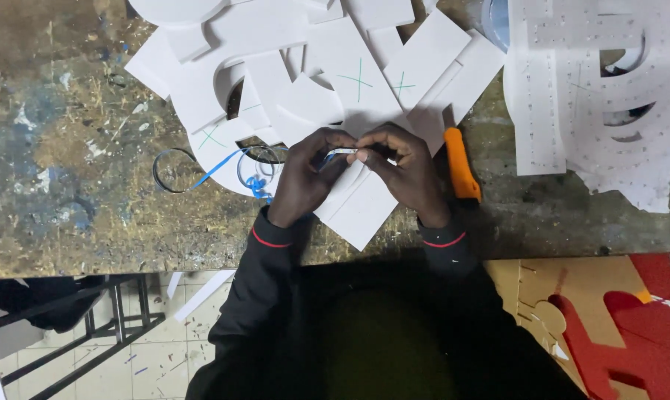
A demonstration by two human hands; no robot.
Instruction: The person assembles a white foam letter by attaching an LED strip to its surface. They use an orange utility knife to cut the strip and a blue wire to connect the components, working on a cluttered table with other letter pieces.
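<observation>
White foam pieces (327,67) cut off at top edge, small strip (342,152) between fingertips too small to identify, perforated sheet (594,89) cropped at right.

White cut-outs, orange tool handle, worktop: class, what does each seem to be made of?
White cut-outs: probably foam or plastic board, matt, with clean thick edges. Orange tool handle: likely smooth plastic, evenly coloured. Worktop: possibly wood or board, rough and paint-stained; its coating hides the base.

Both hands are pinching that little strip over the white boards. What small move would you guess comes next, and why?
Probably peel the strip a bit further apart. The left hand and right hand pinch it between fingertips, right above a white board, and blue tape trails off to the left. That looks like backing being separated, though the strip is too small to be sure.
</observation>
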